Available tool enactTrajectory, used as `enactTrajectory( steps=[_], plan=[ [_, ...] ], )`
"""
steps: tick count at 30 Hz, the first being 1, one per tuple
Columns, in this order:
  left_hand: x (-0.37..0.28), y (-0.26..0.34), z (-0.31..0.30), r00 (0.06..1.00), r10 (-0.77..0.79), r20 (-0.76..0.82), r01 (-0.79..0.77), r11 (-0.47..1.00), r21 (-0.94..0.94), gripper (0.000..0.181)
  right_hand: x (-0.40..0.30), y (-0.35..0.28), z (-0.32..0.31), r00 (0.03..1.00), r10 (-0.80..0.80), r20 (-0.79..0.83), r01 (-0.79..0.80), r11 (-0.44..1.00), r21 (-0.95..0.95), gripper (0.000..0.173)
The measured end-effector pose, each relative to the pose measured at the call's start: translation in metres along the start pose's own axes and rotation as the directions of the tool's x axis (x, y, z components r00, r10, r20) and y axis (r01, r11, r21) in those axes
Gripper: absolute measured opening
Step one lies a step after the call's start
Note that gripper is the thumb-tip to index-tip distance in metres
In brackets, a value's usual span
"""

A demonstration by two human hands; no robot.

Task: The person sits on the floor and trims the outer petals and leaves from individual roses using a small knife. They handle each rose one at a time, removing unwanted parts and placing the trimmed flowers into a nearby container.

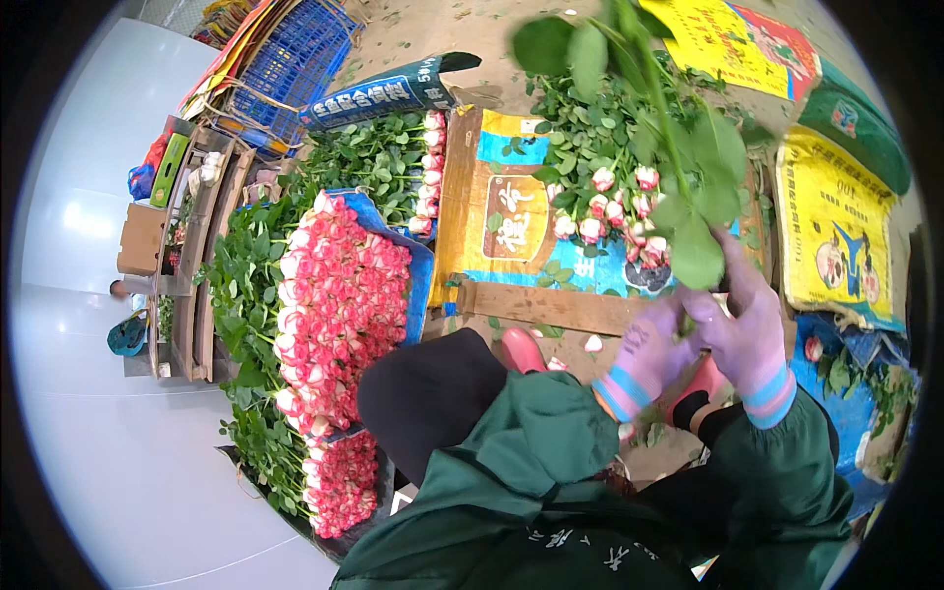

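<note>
My left hand (653, 350) and my right hand (745, 332), both in pale purple knitted gloves with blue-striped cuffs, meet in front of my knees. Between them is a leafy rose stem (667, 125), blurred, running up past the top of the view. Fingers and leaves hide the end of the stem at my hands. Beyond, pink-and-white roses (591, 230) lie loose with their foliage on a board covered in yellow and blue printed sacking (512, 243). Along the board's near edge runs a wooden plank (553, 304).
Dense rows of pink roses (346, 287) stand at my left behind a blue sheet (422, 284). Farther left are a wooden rack (210, 258) and a blue plastic crate (295, 66). A yellow printed sack (837, 228) lies at right. Leaves and petals litter the floor (435, 29).
</note>
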State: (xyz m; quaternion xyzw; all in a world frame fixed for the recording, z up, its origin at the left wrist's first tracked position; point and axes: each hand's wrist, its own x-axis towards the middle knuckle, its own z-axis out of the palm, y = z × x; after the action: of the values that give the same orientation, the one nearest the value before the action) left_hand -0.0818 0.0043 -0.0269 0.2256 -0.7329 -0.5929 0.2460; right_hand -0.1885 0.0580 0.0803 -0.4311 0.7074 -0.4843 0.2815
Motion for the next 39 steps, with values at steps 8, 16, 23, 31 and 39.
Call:
enactTrajectory(
  steps=[8, 16, 23, 31, 39],
  plan=[
    [0.188, -0.041, -0.220, 0.880, -0.015, -0.475, 0.035, 0.999, 0.033, 0.040, 0.039, -0.001, 0.000, 0.984, -0.158, 0.079, 0.174, 0.941, -0.291, 0.057],
    [0.232, -0.258, -0.478, 0.465, -0.577, -0.671, 0.586, 0.769, -0.256, 0.074, 0.083, 0.050, 0.004, 0.975, 0.122, 0.184, -0.073, 0.965, -0.254, 0.053],
    [0.235, -0.318, -0.487, 0.407, -0.552, -0.728, 0.720, 0.684, -0.116, 0.034, 0.111, 0.077, 0.015, 0.961, 0.238, 0.143, -0.171, 0.913, -0.369, 0.052],
    [0.226, -0.313, -0.503, 0.463, -0.408, -0.787, 0.870, 0.380, 0.315, 0.070, 0.118, 0.152, 0.008, 0.946, 0.266, 0.184, -0.144, 0.856, -0.496, 0.048],
    [0.190, -0.197, -0.398, 0.870, -0.231, -0.435, 0.489, 0.291, 0.822, 0.065, 0.186, 0.276, 0.022, 0.878, 0.416, -0.237, -0.460, 0.595, -0.660, 0.057]
  ],
)
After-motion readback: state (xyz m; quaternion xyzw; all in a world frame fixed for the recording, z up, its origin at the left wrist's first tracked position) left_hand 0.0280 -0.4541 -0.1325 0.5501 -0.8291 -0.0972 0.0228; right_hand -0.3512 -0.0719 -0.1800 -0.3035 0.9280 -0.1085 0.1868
